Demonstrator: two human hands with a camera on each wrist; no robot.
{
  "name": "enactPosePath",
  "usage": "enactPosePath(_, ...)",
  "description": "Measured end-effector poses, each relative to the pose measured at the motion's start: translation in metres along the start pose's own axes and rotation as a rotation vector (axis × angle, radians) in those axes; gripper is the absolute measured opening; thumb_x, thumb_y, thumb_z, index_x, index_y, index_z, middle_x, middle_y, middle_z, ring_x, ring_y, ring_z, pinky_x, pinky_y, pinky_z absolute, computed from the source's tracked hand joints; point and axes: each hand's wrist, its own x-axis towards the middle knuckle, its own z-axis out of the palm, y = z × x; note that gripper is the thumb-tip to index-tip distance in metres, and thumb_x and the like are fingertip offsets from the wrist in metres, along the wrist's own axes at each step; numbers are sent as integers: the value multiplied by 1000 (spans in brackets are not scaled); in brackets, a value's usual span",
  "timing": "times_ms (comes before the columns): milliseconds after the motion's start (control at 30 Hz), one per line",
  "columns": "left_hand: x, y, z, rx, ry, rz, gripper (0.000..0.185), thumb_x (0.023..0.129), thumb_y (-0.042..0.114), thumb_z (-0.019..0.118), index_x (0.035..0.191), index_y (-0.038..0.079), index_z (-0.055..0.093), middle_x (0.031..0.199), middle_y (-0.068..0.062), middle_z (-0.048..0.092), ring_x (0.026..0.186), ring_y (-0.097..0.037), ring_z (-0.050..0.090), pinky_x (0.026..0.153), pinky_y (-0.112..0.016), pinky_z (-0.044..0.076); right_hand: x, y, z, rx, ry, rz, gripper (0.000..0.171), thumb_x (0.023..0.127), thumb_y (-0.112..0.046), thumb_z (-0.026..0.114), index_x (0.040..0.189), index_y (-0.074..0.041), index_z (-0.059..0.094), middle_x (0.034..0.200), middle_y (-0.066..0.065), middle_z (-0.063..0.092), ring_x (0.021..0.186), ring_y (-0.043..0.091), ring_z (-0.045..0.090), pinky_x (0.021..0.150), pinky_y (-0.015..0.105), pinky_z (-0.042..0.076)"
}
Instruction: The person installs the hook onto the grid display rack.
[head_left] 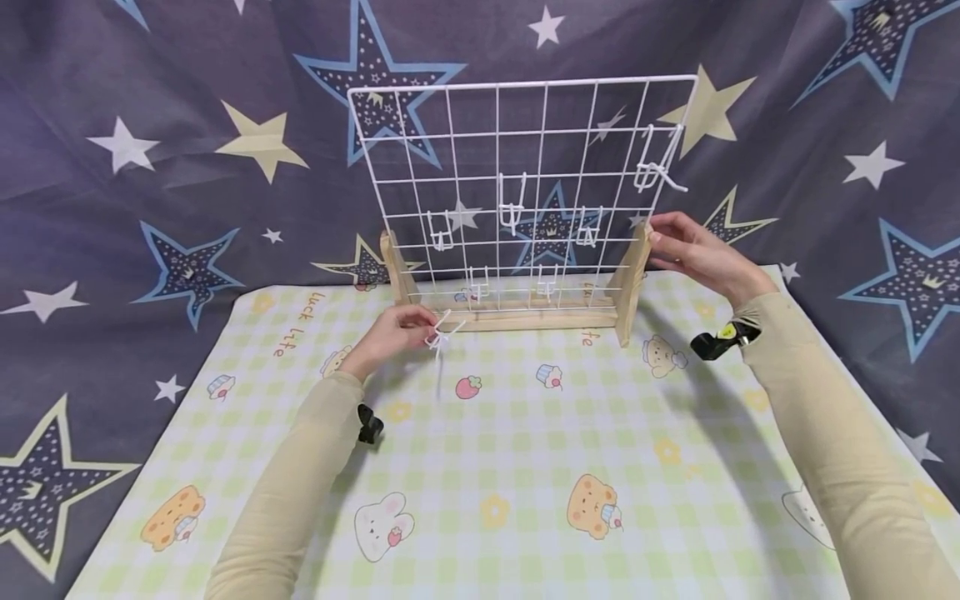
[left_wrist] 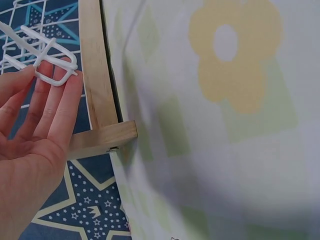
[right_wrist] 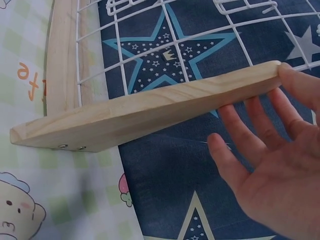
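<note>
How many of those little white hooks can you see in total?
7. Six hang on the wire grid: upper right, middle, left, right of centre, two low. The left hand pinches one.

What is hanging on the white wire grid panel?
Several white wire hooks hang on the grid panel; the left hand pinches another hook off it. How they clip on behind cannot be seen.

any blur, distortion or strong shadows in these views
Head view: wide-angle bend bows the wire grid; soft arm shadows fall on the mat. Left wrist view: the mat's yellow flower is blurred, the white hook sharp. Right wrist view: wooden foot crisp, even light.
</note>
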Motion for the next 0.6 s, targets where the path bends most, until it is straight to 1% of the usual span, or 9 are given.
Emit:
enactPosePath(133, -2, 0, -2, -19, 5, -15, 23, 87, -9, 61, 109, -14, 59, 92, -18, 64, 79, -19, 62, 78, -35, 56, 2, -3, -3, -52, -13, 14, 32, 101, -16, 51, 129, -9, 37, 120, 2, 50, 110, 10, 53, 104, 32, 38)
enactPosePath(267, -3, 0, -4, -28, 25, -19, 23, 87, -9, 60, 109, -13, 60, 93, -20, 64, 81, -21, 63, 78, -36, 56, 2, -5, -5, -88, -27, 20, 31, 102, -16, 50, 129, -10, 37, 119, 0, 51, 110, 9, 52, 103, 32, 38)
enactPosePath(433, -4, -1, -6, -76, 39, -17, 23, 88, -9, 59, 111, -16, 58, 96, -24, 64, 84, -25, 65, 80, -38, 55, 1, -6, -5, -71, -36, 22, 31, 102, -16, 50, 129, -10, 36, 117, -2, 52, 109, 8, 53, 100, 29, 39)
enactPosePath(533, -4, -1, -6, -96, 49, -22, 23, 89, -10, 57, 111, -17, 57, 96, -24, 64, 83, -23, 65, 79, -36, 56, 1, -6, -4, -58, -39, 28, 32, 102, -16, 50, 130, -10, 35, 118, -2, 51, 110, 8, 53, 101, 28, 39)
enactPosePath(600, -5, 0, -6, -98, 61, -13, 23, 89, -10, 57, 111, -17, 57, 96, -23, 65, 81, -21, 66, 78, -35, 56, 1, -6, -4, -46, -36, 32, 33, 102, -15, 50, 130, -10, 35, 119, -1, 50, 110, 7, 53, 101, 28, 38)
